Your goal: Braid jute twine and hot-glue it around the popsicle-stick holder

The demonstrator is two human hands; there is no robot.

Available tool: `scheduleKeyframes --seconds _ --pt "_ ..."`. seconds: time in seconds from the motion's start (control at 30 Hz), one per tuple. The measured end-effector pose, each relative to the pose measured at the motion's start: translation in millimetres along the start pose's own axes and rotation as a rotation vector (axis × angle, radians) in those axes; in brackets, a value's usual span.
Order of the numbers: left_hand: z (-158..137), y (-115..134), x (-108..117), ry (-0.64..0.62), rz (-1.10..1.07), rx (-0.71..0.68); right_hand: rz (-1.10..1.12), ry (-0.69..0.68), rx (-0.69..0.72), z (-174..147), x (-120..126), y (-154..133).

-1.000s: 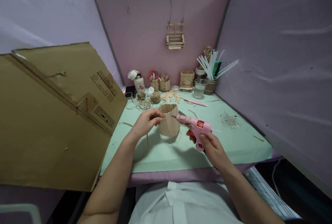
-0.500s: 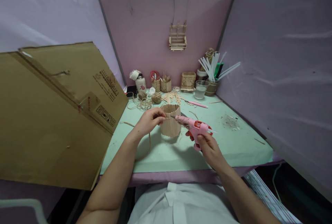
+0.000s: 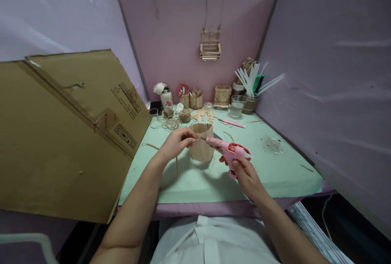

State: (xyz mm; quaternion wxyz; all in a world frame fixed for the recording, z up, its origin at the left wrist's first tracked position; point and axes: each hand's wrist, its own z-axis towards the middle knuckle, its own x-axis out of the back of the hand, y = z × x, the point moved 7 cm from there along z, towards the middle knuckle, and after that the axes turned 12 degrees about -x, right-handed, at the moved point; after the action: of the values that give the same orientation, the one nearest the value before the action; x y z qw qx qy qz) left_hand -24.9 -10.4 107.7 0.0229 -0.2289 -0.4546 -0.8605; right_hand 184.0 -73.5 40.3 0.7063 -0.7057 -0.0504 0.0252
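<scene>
A round holder made of wooden craft sticks point(image 3: 201, 152) stands on the table in front of me. My left hand point(image 3: 179, 141) is at its upper left side, thumb and fingertips pinched on a length of jute twine point(image 3: 176, 170) that hangs down and curls onto the table. In my right hand point(image 3: 247, 176) is a pink hot glue gun point(image 3: 226, 148), its fingers wrapped round the handle. The nozzle points left at the holder's upper wall, close to my left fingertips. Whether the nozzle touches the twine I cannot tell.
Balls of twine point(image 3: 185, 115), loose craft sticks point(image 3: 205, 114) and a pink pen-like tool point(image 3: 232, 123) lie behind the holder. A plastic cup of liquid point(image 3: 237, 107) and a pot of glue sticks point(image 3: 250, 103) stand back right. A large cardboard sheet point(image 3: 76, 133) leans at left.
Both hands, the glue gun and the holder keep almost the same places. The whole view has shifted very slightly.
</scene>
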Motion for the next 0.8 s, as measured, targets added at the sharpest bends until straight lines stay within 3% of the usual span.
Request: scheduleKeyframes --seconds 0.8 --pt "-0.1 -1.2 0.5 0.007 -0.029 0.038 -0.022 -0.030 -0.004 3.8 1.4 10.3"
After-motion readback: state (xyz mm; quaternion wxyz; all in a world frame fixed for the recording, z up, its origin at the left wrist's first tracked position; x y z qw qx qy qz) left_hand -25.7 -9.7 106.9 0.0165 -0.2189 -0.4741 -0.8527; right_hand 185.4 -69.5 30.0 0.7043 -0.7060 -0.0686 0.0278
